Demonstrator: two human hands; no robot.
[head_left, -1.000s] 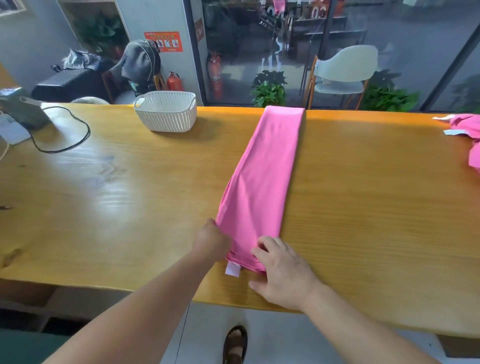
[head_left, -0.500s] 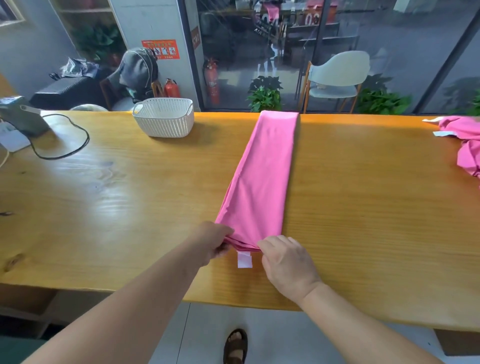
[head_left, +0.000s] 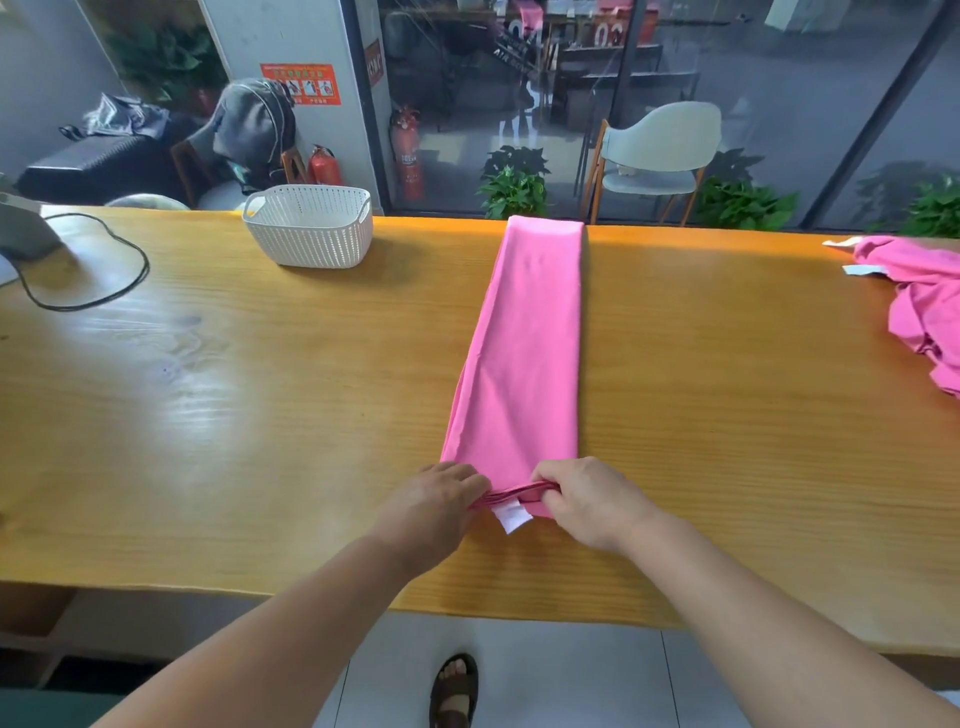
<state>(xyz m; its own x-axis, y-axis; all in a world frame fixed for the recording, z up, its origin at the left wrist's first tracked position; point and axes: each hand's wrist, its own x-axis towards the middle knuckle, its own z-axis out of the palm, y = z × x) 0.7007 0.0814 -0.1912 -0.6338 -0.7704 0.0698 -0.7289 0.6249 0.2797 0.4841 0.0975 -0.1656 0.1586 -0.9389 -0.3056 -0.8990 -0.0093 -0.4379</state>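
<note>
A pink cloth (head_left: 524, 353), folded into a long narrow strip, lies on the wooden table (head_left: 208, 415) and reaches from the far edge toward me. My left hand (head_left: 436, 506) pinches the near left corner of the strip. My right hand (head_left: 587, 501) grips the near right corner, fingers curled round the layered edge. The near end is lifted slightly off the table between both hands. A white label (head_left: 511, 517) hangs out under that end.
A white plastic basket (head_left: 309, 226) stands at the far left of the table. A grey device (head_left: 23, 228) with a black cable (head_left: 104, 296) sits at the left edge. More pink cloth (head_left: 919, 301) is heaped at the right edge. A chair and plants stand behind glass.
Both hands have moved from pressing the strip's near end to gripping its corners. The near end has been drawn up and away from the table's front edge.
</note>
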